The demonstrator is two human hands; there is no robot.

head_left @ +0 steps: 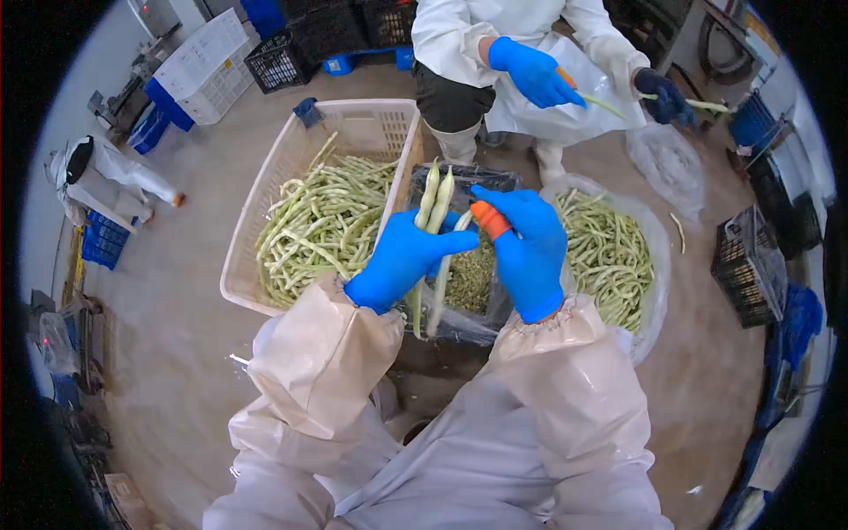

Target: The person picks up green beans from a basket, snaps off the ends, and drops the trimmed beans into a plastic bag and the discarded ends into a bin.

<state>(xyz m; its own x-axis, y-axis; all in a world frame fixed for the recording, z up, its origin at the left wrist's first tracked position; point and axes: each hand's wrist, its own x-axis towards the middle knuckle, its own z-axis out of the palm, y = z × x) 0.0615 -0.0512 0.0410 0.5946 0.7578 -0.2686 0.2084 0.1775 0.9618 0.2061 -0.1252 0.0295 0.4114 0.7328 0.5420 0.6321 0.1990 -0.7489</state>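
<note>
My left hand [406,256], in a blue glove, is closed around a few long green beans [439,208], which stick up past the fingers and hang below them. My right hand [532,252], also blue-gloved, has an orange cover [489,219] on its thumb. Its thumb and index finger come together beside the beans' upper part; what lies between them, if anything, is too small to make out. Below both hands is a plastic-lined black crate [468,329] holding small green trimmings [471,278].
At left stands a pale crate [231,252] heaped with beans [327,225]; at right, a clear-plastic-lined container [652,331] holds more beans [609,256]. Opposite, a co-worker in white [530,26] handles beans with gloved hands. Black crates [749,265] line the right side.
</note>
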